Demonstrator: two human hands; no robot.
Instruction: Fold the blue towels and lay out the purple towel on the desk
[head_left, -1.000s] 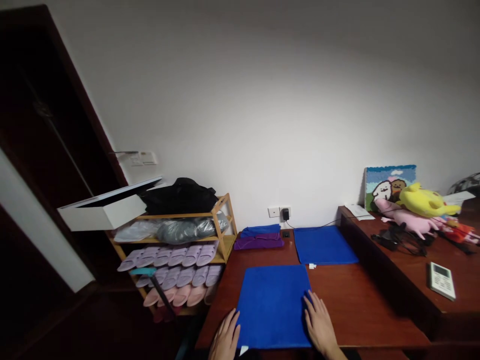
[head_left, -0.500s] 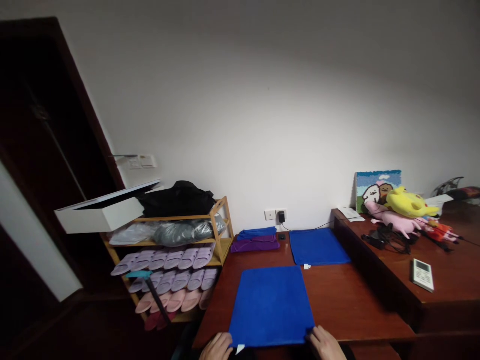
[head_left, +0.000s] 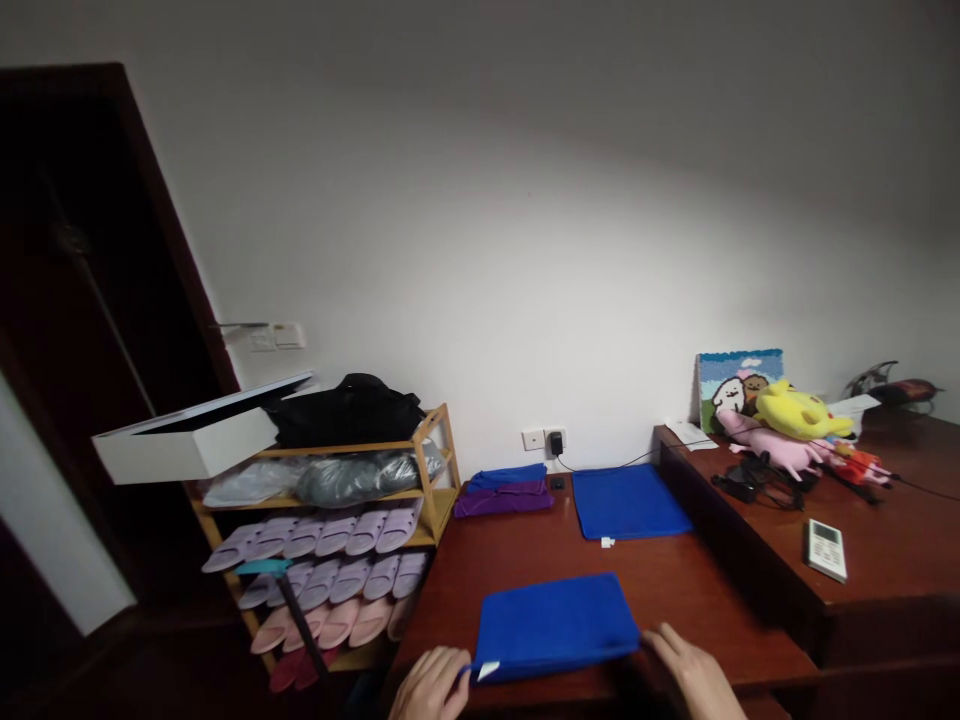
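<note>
A blue cloth (head_left: pixel 555 622) with a white tag at its near left corner lies on the brown table (head_left: pixel 480 560), its near edge lifted and drawn back over the rest. My left hand (head_left: pixel 431 684) pinches the near left corner beside the tag. The near right corner is between the fingers of my right hand (head_left: pixel 686 668). Another blue cloth (head_left: pixel 631 502) lies flat farther back, near the wall. At the table's back left is a folded pile with a purple cloth (head_left: pixel 504 498) and a blue cloth (head_left: pixel 508 476).
On the left stands a wooden rack (head_left: pixel 439 500) with slippers, a black bag (head_left: pixel 349 412) and a white box (head_left: pixel 184 445). The raised desk (head_left: pixel 885 520) at the right holds plush toys (head_left: pixel 802 412), a white remote (head_left: pixel 826 550) and cables.
The near edge of the blue cloth has risen off the table with both hands, and the cloth now looks shorter from front to back. The view has shifted slightly.
</note>
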